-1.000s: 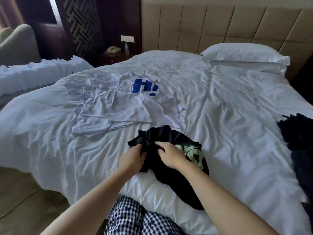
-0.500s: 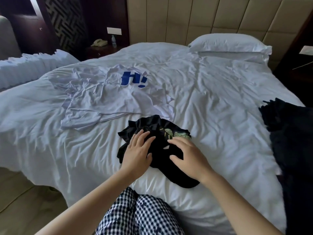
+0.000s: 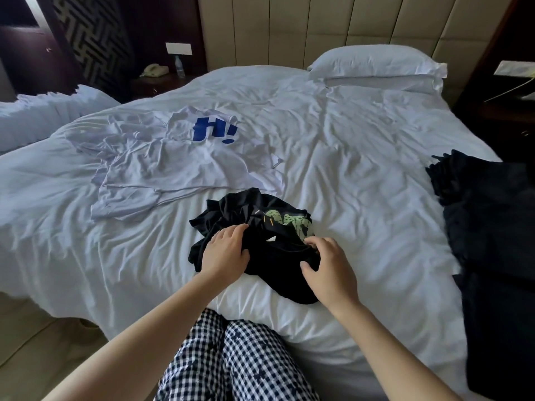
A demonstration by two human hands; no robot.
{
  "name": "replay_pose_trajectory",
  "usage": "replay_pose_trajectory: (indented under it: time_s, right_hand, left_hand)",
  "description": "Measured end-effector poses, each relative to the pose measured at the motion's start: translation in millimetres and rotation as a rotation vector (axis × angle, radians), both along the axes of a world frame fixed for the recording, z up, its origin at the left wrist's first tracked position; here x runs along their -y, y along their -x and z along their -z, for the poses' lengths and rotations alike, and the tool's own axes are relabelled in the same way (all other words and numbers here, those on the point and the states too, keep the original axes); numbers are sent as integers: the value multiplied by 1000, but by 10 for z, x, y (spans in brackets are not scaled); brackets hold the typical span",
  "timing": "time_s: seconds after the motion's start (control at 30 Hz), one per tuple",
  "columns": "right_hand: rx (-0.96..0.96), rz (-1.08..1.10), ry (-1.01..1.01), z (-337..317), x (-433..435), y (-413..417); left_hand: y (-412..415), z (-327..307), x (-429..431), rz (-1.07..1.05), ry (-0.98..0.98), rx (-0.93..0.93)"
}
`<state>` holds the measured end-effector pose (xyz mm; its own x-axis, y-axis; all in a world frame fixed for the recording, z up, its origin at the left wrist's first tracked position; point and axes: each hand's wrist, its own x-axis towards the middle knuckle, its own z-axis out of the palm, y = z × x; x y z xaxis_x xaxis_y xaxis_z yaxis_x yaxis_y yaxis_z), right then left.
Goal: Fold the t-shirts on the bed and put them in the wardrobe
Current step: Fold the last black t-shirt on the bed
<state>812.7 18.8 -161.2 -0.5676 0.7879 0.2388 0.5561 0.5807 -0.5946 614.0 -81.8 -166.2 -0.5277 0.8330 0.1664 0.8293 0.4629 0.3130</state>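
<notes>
A crumpled black t-shirt (image 3: 240,205) with a green print lies on the white bed (image 3: 356,172) near its front edge. My left hand (image 3: 224,251) lies on its left side, fingers curled into the fabric with the thumb pinching it. My right hand (image 3: 328,267) grips the shirt's right side, fingers bent over a fold. A white t-shirt (image 3: 179,169) with a blue "h!" print lies spread and wrinkled behind the black one, to the left.
A dark garment pile (image 3: 492,227) covers the bed's right edge. A pillow (image 3: 376,63) sits at the padded headboard. A nightstand with a telephone (image 3: 153,70) and bottle (image 3: 179,65) stands back left, beside another white bed (image 3: 43,111). My checked trousers (image 3: 231,363) touch the bed's front.
The flat hands on the black t-shirt have curled their fingers into its fabric. The right hand has shifted a little right, and more of the green print shows.
</notes>
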Motion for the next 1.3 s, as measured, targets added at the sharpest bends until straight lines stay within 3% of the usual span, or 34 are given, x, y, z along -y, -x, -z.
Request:
replay_pose_trajectory:
  time_s: [0.23,0.37,0.47,0.63,0.77,1.0,1.3]
  right_hand:
    - [-31,164,110,-16,25,-45]
    - [-8,142,25,-7,-4,-88]
    - [-131,92,43,-54,-23,-96]
    - [-580,-17,511,-408,-150,-3]
    - [-710,-47,821,-842,-285,53]
    - [-794,-40,667,-1321,-529,-47]
    - [-728,133,402,-1307,-927,-359]
  left_hand:
    - [-39,-1,-9,-7,30,-22]
    - [-54,8,-10,-2,31,-32]
    - [-52,-4,-1,-2,-29,-34]
    - [-12,-142,-133,89,-141,-91]
    - [6,-314,-286,88,-159,-1]
    - [-67,-528,-397,34,-173,143]
    - [-67,-658,-379,42,-107,155]
